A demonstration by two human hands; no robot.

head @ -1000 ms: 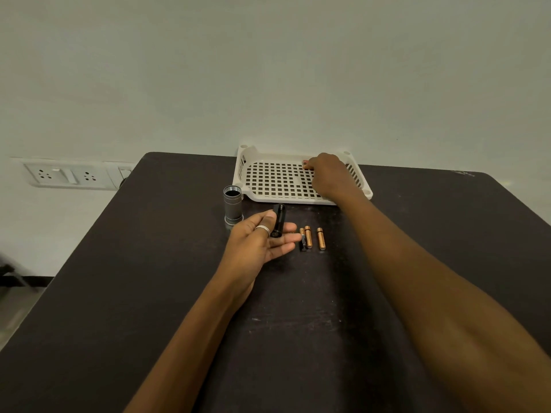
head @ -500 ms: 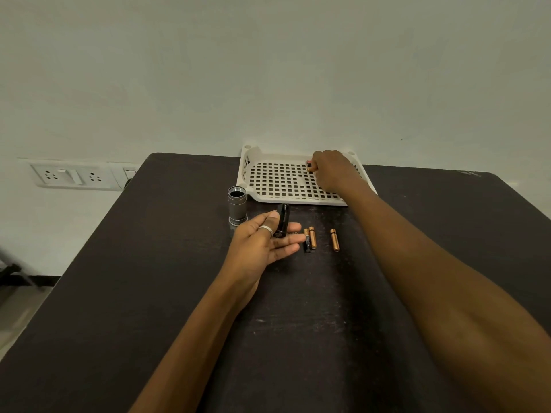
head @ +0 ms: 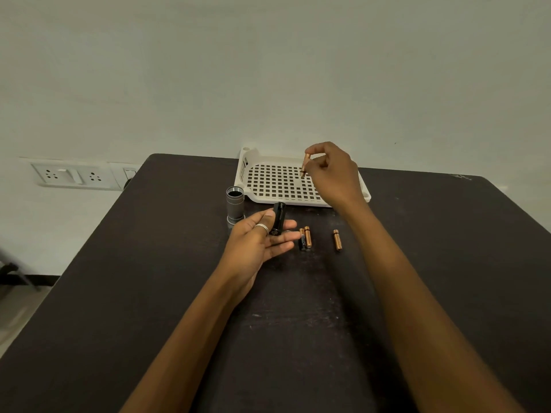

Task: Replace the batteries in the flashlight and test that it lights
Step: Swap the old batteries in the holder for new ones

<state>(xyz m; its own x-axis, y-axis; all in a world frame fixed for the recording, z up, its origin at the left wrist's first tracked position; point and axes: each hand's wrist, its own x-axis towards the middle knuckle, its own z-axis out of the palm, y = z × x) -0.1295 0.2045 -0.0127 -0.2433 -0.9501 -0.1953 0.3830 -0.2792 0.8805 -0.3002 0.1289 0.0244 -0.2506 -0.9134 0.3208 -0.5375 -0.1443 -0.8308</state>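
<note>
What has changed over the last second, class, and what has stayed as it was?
The right hand has lifted out of the white tray, now pinching a copper battery above it. One loose battery on the table has rolled right, away from the other two. The left hand still cradles the black holder; the grey flashlight body stays upright.

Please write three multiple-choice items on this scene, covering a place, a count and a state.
1. Where is the grey flashlight body?
A. inside the tray
B. upright on the table left of the white tray
C. in the right hand

2. How many batteries lie on the table?
A. one
B. three
C. six

3. What is the right hand doing?
A. pinching a battery above the tray
B. resting flat
C. holding the black holder

Answers: 1 B, it stands by the tray's left corner. 2 B, a pair and one apart. 3 A, fingertips grip the battery; the left hand has the black holder.
</note>
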